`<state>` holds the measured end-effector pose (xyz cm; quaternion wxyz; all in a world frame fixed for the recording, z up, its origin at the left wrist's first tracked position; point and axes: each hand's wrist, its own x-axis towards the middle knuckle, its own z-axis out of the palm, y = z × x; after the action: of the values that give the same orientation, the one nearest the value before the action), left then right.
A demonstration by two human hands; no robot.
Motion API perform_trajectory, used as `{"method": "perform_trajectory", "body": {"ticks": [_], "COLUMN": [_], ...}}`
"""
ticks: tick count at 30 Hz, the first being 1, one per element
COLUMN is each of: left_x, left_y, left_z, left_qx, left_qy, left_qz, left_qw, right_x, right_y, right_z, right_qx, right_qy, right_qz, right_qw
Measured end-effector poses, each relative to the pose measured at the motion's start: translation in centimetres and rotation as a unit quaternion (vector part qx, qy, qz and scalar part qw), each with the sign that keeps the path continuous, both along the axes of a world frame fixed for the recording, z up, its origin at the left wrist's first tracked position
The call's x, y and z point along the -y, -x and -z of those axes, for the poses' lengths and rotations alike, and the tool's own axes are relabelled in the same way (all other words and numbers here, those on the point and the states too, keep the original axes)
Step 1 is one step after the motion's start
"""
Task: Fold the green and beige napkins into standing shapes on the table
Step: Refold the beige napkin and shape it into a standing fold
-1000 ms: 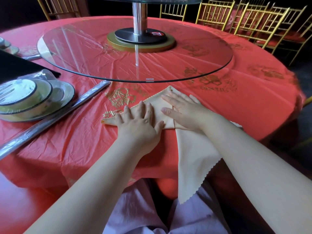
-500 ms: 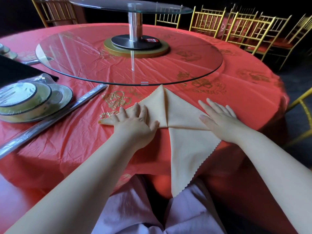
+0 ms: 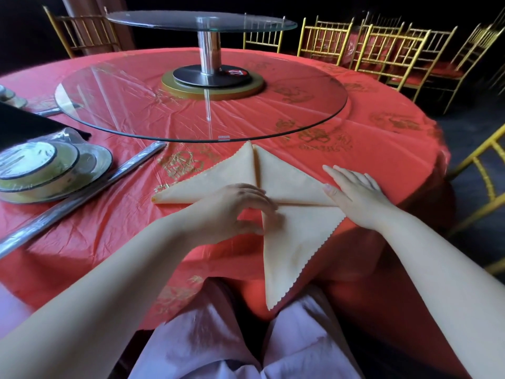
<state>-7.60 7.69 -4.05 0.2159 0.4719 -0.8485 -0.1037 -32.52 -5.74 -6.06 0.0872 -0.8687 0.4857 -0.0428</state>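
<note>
Beige napkin (image 3: 289, 187) lay on the counter (image 3: 109, 220) between both hands, tail hanging off. The right hand (image 3: 355, 192) pressed flat, fingers straight; the left hand (image 3: 237, 206), blurred, seemingly pinched the tail's edge. A clean fold likely needed the right hand anchoring the crease.

Single head-worn wide-angle view, looking forward and down.
It sits close above the near edge of the red table (image 3: 382, 165), with the person's lap (image 3: 246, 337) at the bottom edge and chairs (image 3: 388, 50) curving across the upper right.

napkin (image 3: 287, 187) at table (image 3: 382, 160) edge, plates (image 3: 54, 170) left, turntable (image 3: 191, 105) behind
</note>
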Motion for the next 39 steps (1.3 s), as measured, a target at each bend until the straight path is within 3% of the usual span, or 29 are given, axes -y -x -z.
{"method": "perform_trajectory", "body": {"ticks": [5, 9, 12, 14, 17, 22, 25, 28, 32, 34, 37, 39], "left_x": [1.2, 1.2, 1.1, 1.2, 1.6, 4.3, 5.6, 6.2, 6.0, 5.5, 3.8, 2.2], "left_y": [0.2, 0.3, 0.5, 0.6, 1.1, 1.2, 1.3, 1.2, 1.4, 1.5, 0.8, -0.1], "left_z": [-0.2, 0.3, 0.6, 0.5, 0.1, 0.3, 0.3, 0.5, 1.0, 1.0, 0.7, 0.5], "left_qx": [-0.045, -0.088, -0.17, -0.208, -0.206, -0.2, -0.133, -0.067, 0.023, -0.012, -0.15, -0.152], "left_qy": [-0.085, -0.101, -0.129, -0.117, -0.059, -0.063, -0.072, -0.065, -0.029, -0.016, -0.036, -0.029], "left_qz": [0.016, -0.003, -0.038, -0.069, -0.131, -0.296, -0.371, -0.404, -0.418, -0.41, -0.322, -0.286], "left_qw": [0.995, 0.991, 0.976, 0.969, 0.968, 0.932, 0.916, 0.91, 0.908, 0.912, 0.934, 0.946], "right_x": [-0.1, 0.2, 0.2, -0.2, -0.2, -0.1, -0.4, -0.2, -0.5, -0.5, -0.8, -1.1], "right_y": [0.0, 0.0, 0.4, 0.6, 1.2, 1.7, 1.5, 1.5, 1.0, 0.7, 0.4, 0.0], "right_z": [0.0, 0.1, -0.1, -0.6, -0.9, -1.1, -1.4, -1.0, -1.2, -1.3, -1.2, -1.1], "right_qx": [0.011, 0.046, 0.208, 0.369, 0.46, 0.437, 0.394, 0.273, 0.263, 0.26, 0.256, 0.267], "right_qy": [0.004, 0.007, -0.035, -0.106, -0.135, -0.164, -0.187, -0.122, -0.09, -0.076, -0.049, -0.035], "right_qz": [0.001, 0.0, -0.001, -0.004, 0.002, -0.043, -0.062, -0.048, -0.026, -0.02, -0.018, -0.021], "right_qw": [1.0, 0.999, 0.977, 0.923, 0.877, 0.883, 0.897, 0.953, 0.96, 0.962, 0.965, 0.963]}}
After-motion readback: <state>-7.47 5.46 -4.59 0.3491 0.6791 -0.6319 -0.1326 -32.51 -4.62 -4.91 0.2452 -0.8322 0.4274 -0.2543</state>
